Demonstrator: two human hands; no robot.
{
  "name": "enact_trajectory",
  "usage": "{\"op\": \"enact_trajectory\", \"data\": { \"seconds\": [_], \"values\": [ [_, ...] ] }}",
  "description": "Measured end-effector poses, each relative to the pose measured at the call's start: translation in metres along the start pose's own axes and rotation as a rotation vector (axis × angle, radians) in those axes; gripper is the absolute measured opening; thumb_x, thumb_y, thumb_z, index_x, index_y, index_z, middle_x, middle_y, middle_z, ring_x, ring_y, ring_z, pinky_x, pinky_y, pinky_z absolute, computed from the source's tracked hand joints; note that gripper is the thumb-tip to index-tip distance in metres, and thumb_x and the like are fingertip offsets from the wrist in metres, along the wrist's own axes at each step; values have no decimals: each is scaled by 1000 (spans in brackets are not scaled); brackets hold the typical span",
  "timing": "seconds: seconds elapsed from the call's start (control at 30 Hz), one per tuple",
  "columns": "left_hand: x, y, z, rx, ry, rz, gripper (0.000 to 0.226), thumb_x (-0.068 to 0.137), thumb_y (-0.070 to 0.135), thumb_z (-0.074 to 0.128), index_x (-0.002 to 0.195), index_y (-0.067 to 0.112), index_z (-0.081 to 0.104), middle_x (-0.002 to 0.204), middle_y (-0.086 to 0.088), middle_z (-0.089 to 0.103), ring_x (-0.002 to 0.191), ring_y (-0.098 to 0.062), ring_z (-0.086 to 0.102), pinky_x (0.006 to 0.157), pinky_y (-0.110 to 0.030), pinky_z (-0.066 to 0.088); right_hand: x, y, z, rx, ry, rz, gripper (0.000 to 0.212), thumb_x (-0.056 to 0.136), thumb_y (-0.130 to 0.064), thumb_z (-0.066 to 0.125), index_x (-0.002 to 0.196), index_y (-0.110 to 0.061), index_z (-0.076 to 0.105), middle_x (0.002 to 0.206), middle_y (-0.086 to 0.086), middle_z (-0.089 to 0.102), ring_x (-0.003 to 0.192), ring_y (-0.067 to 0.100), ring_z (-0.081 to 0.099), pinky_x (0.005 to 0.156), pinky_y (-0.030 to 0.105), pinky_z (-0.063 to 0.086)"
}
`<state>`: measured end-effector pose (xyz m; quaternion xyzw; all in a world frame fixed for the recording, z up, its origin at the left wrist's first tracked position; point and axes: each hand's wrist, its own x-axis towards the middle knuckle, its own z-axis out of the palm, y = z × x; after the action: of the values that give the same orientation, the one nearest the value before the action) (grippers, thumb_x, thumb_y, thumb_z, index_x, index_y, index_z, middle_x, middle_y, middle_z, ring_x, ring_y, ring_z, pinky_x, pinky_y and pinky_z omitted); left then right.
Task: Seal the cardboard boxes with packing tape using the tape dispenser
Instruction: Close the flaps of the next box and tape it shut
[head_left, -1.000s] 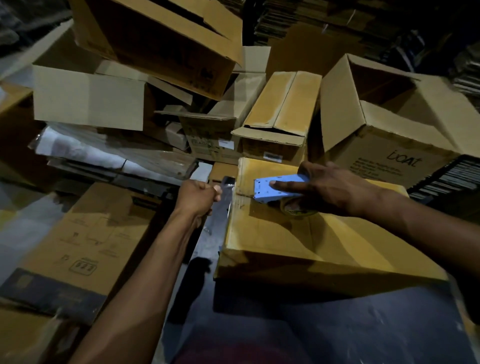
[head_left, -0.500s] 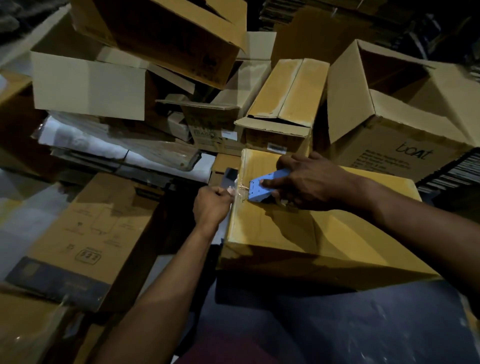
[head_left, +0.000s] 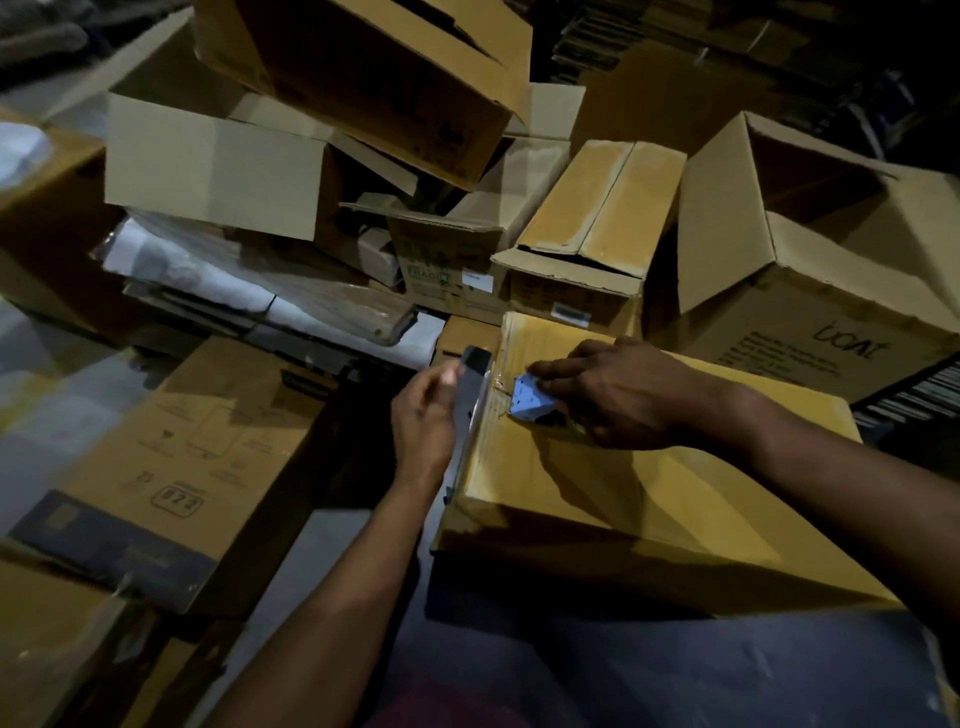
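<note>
Right hand (head_left: 618, 395) is curled over the blue tape dispenser (head_left: 527, 402), fingers wrapped on top, holding it down on the top face of the closed cardboard box (head_left: 649, 483). Only the dispenser's front end shows — the rest is under the hand. It sits right at the box's left edge, about where the centre seam meets that edge.

Left hand (head_left: 423, 410) is just off the same edge, beside the box's left side, fingers bent toward it. It's blurred, so I can't tell whether it is pinching tape or just touching the side. A glossy strip (head_left: 475, 395) runs down that side between the hand and the box corner — probably tape, not certain.

Behind: a closed narrow box (head_left: 597, 208), an open box with "boat" print (head_left: 810, 291), and more tumbled cartons (head_left: 363, 78) piled to the left.
</note>
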<state>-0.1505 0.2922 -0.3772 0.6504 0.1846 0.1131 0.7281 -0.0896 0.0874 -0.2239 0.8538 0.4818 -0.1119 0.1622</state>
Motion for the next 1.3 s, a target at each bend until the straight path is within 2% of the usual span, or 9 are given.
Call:
{"op": "enact_trajectory", "data": {
  "seconds": [0.1,0.17,0.23,0.33,0.5,0.67,0.83,1.03,1.3],
  "values": [
    [-7,30,18,-156,-332,-129,34,103,62,47,118,41,68,128,8,67,128,-17,58,98,-24,52,-7,-2,3,-21,-21,13,59,104,-49,29,161,-34,25,169,-8,23,141,24,39,97,44,48],
    [-4,21,23,-97,-488,-195,74,86,89,44,142,43,58,153,2,53,145,-21,44,119,-44,39,-8,-3,5,-58,-48,16,63,100,-52,15,162,-40,13,170,-9,19,138,26,39,93,44,48],
    [-2,19,22,193,-562,-67,115,68,107,27,164,44,20,174,7,14,159,-15,13,131,-41,11,-6,-5,3,-65,-65,12,65,96,-55,8,161,-44,13,170,-10,19,134,27,40,90,43,48],
    [-10,31,22,681,-715,308,123,73,100,30,165,31,-11,168,17,-20,153,1,-22,127,-33,-10,-1,-6,-1,-44,-94,-13,52,102,-58,23,153,-47,28,161,-15,34,123,26,46,80,40,47],
    [-19,30,23,1050,-702,434,149,65,102,47,159,17,-31,172,3,-22,159,-10,-17,130,-50,-6,14,-11,-18,-34,-239,38,54,100,-47,29,153,-42,37,146,-6,54,103,24,52,64,32,40],
    [-21,31,26,1286,-673,472,143,65,109,26,164,15,-18,173,1,-18,159,-12,-14,130,-54,3,-8,10,-19,66,-443,162,48,100,-37,57,148,-31,51,145,-3,59,115,21,61,87,30,49],
    [-22,35,27,1366,-675,485,137,65,110,19,168,20,5,174,0,-16,158,-12,-19,128,-58,6,-51,20,-6,30,-484,198,63,99,-36,53,158,-42,32,158,-3,45,133,28,48,103,48,49],
    [-20,44,26,1422,-736,448,139,61,112,16,167,24,-8,171,3,-26,157,-12,-25,128,-58,1,-70,25,-12,43,-359,107,62,106,-29,50,161,-40,24,170,-6,18,146,25,36,114,39,39],
    [-23,39,22,1365,-708,495,133,68,109,26,164,29,-19,169,7,-30,157,-10,-25,129,-55,3,-84,46,-43,33,-319,88,62,103,-20,53,157,-43,30,170,-10,13,141,19,41,111,30,39]
  ]
}}
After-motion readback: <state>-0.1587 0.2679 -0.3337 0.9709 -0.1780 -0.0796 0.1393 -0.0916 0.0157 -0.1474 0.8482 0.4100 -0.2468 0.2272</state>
